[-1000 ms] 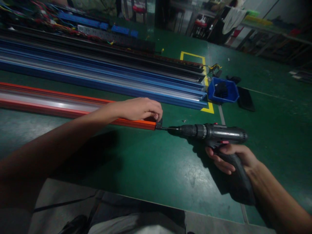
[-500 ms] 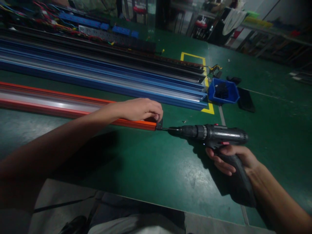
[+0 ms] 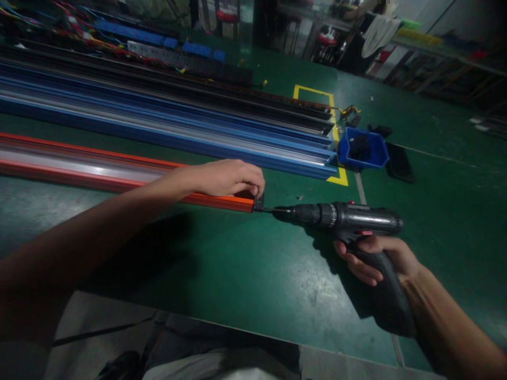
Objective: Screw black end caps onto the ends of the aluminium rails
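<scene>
Workshop, identified by a power drill [image 3: 358, 217] held over a green tabletop [image 3: 245, 274] marked with yellow tape [image 3: 342, 174]. Long blue rails [image 3: 170, 138], a tangle of colored wires [image 3: 73, 24] and a blue bin [image 3: 368, 161] lie on this surface; red-seated stools [image 3: 227, 16] stand in the background.

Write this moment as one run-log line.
left hand: at orange rail end | right hand: holding power drill | bit: at black end piece | blue bin: beyond drill
</scene>
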Demonstrator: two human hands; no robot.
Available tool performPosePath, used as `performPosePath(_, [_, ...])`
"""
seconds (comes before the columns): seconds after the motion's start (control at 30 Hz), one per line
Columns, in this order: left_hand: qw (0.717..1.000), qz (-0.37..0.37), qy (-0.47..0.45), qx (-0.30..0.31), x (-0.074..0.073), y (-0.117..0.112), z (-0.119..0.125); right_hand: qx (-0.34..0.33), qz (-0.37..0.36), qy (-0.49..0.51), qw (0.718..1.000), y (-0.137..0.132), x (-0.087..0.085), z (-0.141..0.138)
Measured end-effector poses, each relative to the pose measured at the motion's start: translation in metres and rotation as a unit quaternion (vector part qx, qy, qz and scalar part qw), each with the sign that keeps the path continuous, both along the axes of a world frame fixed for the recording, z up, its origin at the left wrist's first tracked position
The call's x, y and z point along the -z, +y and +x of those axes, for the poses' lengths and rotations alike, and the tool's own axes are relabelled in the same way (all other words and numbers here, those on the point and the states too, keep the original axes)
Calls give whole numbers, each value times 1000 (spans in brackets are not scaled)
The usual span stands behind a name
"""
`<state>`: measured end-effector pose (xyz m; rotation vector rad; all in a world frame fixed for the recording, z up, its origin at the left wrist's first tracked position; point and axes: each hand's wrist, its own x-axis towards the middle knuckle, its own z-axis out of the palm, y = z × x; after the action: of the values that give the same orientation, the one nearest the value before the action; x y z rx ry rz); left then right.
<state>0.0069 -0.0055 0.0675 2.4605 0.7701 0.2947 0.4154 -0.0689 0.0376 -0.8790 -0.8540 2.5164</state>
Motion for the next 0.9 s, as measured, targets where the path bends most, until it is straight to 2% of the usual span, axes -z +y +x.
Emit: performPosePath(0.9, [1000,1,-5,1,1,0,0,-1,-1,-18,1000,0,2,3])
